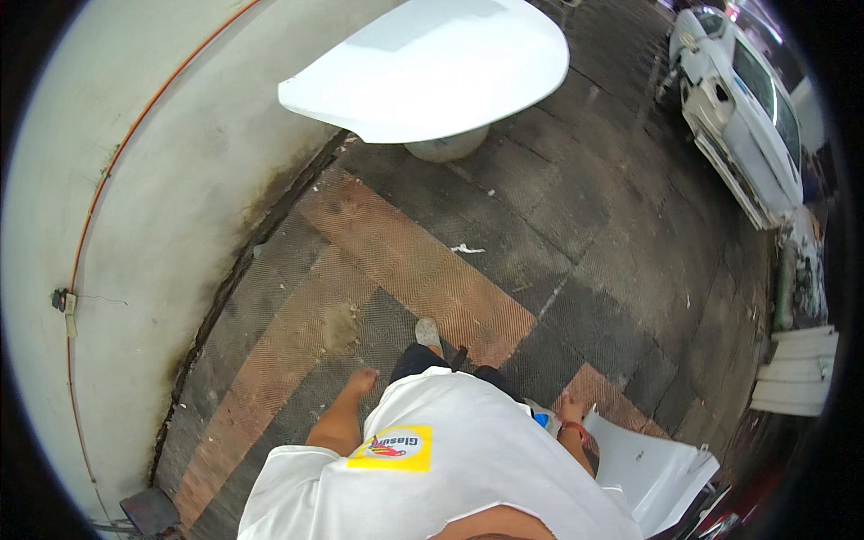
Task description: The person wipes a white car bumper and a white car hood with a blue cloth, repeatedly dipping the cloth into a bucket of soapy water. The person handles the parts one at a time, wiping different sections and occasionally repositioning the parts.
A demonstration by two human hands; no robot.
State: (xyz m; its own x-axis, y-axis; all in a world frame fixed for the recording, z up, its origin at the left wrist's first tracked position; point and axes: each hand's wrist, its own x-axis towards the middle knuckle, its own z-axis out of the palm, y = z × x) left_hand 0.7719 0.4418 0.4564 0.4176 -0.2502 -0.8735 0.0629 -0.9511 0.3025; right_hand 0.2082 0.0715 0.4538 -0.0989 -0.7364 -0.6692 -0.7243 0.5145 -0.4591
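Note:
My left hand (363, 381) hangs loosely beside my hip, with nothing visible in it. On the other side, my right hand (570, 407) is down by my hip, a red band around its wrist. Close against it is a small blue and whitish thing (541, 419), too small and partly hidden to name; my fingers look curled by it. A large white car body panel (432, 76), shaped like a hood, lies ahead of me on a round pale stand (447, 146). Behind my right arm is another white curved body panel (650, 472), partly cut off by my shirt.
A white wall (180, 207) with an orange hose (106, 175) runs along the left. At the far right stands a partly dismantled white car (742, 112). Near it are a green cylinder (785, 288) and a white ribbed panel (796, 371). A white scrap (467, 249) lies on the tiled floor.

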